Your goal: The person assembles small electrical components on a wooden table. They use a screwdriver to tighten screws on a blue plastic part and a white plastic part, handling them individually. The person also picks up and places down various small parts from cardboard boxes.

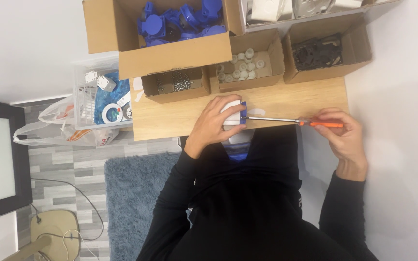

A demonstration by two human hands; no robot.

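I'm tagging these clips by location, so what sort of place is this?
Probably a small home assembly bench. A wooden table carries cardboard boxes of blue plastic parts, screws and white caps, with a grey rug on the laminate floor.

There is just the one view, from a camera on the person's head, looking steeply down over the chest and black sleeves onto a small wooden table (180, 118), with the table's far edge towards the top of the picture and its near edge against the body. It sits close enough that the left hand (216, 123) and right hand (347, 137) fill the middle, yet wide enough to take in the cardboard boxes (180, 58) along the far edge, the white wall to the right, and the grey floor (59, 164) and blue rug (131, 193) beyond the left edge.
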